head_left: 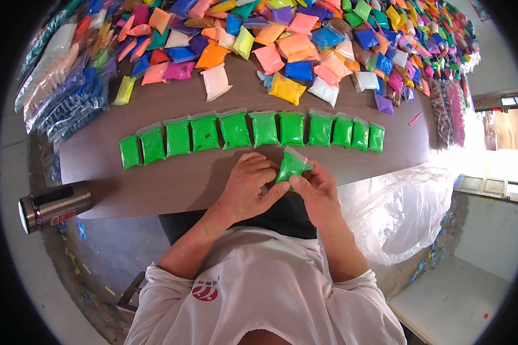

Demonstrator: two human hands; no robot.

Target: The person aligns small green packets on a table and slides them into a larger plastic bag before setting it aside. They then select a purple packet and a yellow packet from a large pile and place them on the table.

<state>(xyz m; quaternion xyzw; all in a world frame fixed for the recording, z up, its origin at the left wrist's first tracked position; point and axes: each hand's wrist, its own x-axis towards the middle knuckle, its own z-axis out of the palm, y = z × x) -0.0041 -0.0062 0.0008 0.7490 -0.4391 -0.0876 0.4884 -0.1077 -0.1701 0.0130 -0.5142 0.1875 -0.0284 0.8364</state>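
Note:
A small clear plastic packet filled with bright green material is held up near the table's front edge, its transparent top end tilted to the upper right. My right hand pinches its lower right side between thumb and fingers. On the other side, my left hand has curled fingers, and its thumb presses the packet's lower left corner. Just beyond my hands, several similar green packets lie side by side in a slightly curved row across the brown table.
A large heap of packets in many colours covers the far side. Blue bagged packets are stacked at the left. A metal flask lies at the left front edge. Clear plastic sheeting hangs at the right. A small pink piece lies far right.

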